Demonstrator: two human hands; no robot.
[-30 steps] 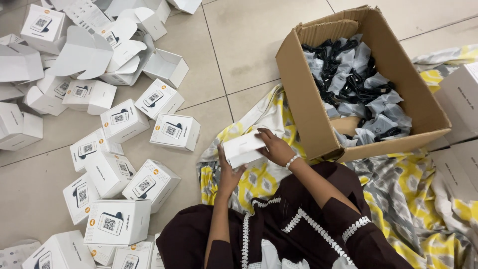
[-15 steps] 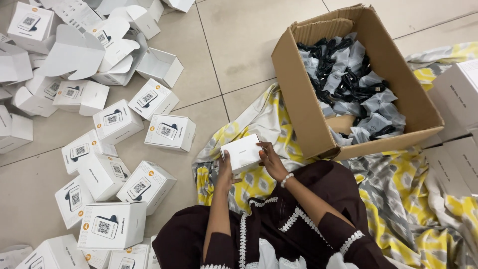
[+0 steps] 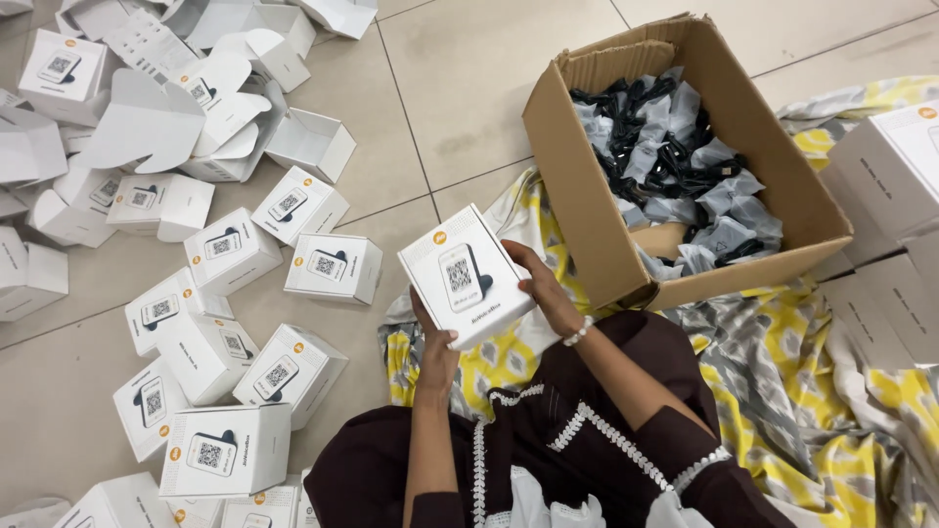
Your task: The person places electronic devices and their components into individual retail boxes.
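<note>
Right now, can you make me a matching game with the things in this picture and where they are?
Things:
1. small white box
2. cardboard carton
3. black cables in clear bags
4. yellow and grey cloth

Places:
A. inside the carton
B. spread on the floor under the carton
C. held between the left hand and right hand
D. open, to the right of the hands

Pairs: 1-C, 2-D, 3-A, 4-B

One small white carton (image 3: pixel 466 277) in hand; about fifteen closed white cartons (image 3: pixel 333 267) lie toward nine o'clock. One open cardboard box (image 3: pixel 597 210) at one o'clock holds many bagged black cables (image 3: pixel 675 147), uncountable.
</note>
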